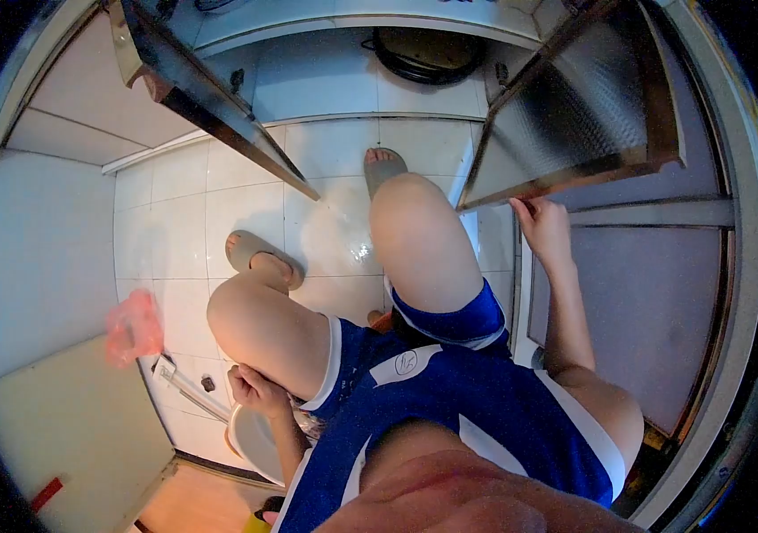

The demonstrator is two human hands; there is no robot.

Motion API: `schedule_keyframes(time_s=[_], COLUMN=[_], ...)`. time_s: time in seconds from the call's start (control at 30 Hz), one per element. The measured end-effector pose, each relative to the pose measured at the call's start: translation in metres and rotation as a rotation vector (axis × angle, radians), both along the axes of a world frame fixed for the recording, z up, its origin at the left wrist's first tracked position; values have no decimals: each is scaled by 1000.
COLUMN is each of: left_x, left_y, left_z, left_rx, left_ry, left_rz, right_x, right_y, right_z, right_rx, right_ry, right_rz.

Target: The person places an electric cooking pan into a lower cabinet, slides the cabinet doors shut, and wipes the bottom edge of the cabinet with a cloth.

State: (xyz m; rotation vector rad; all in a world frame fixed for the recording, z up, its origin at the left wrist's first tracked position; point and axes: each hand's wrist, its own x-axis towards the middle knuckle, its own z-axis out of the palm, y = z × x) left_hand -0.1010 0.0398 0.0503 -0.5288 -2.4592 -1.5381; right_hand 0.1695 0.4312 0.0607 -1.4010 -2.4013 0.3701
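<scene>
My right hand (pixel 541 229) is at the bottom edge of the right glass-panelled cabinet door (pixel 583 111), its fingers pinched on the door's frame. The door stands swung open. On the other side, the left cabinet door (pixel 210 98) also stands open, and no hand touches it. My left hand (pixel 256 391) is closed beside my left thigh; whether anything is inside it is hidden. Between the doors lies the cabinet's white tiled inside (pixel 312 75), with a round black object (pixel 428 55) on it.
White floor tiles (pixel 330 222) lie under my sandalled feet. A pink plastic bag (pixel 135 329) is at the left, near a white bar (pixel 188 391) and a small dark object (pixel 208 383). A white basin (pixel 256 441) stands below my left hand.
</scene>
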Motion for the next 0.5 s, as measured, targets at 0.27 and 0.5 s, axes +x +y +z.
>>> schedule_keyframes(time_s=[0.27,0.5], left_x=[-1,1], left_y=[-1,5], left_z=[-1,2], left_rx=[-22,-56], left_ry=[1,-11], left_rz=[4,58], right_x=[1,9], right_y=[-2,-14], right_z=[7,-7], right_rx=[-84,-125], right_ry=[-66,-134], right_rz=[-45,-180])
